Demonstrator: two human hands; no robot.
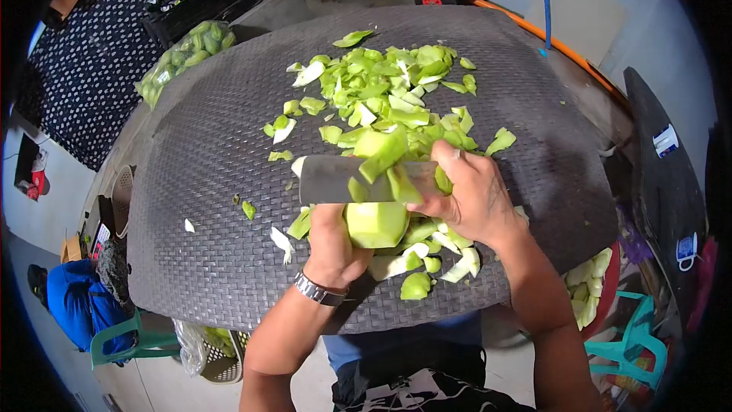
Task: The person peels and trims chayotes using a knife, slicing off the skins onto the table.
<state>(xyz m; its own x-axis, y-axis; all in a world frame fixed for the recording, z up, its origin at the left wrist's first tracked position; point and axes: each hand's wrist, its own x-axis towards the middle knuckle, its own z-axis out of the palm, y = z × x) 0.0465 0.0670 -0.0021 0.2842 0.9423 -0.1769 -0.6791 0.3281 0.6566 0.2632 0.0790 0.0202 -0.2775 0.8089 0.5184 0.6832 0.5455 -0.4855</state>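
Observation:
My left hand [335,248], with a metal-band watch at the wrist, is closed around a pale green, partly peeled chayote [375,224]. My right hand [474,194] is closed on a cleaver; its handle is hidden in my fingers. The broad cleaver blade [324,181] lies level across the top of the chayote, hiding part of it. Strips of green peel [383,154] cling to the blade. Behind the blade, a heap of green peelings [374,80] covers the middle of the table. More peel pieces [415,286] lie under and in front of my hands.
The dark woven tabletop [206,137] curves away on all sides. A clear bag of green chayotes [191,49] is at its far left edge. Below the right edge, peeled pieces [585,290] fill a red container. Teal plastic chairs [637,336] stand at both near corners.

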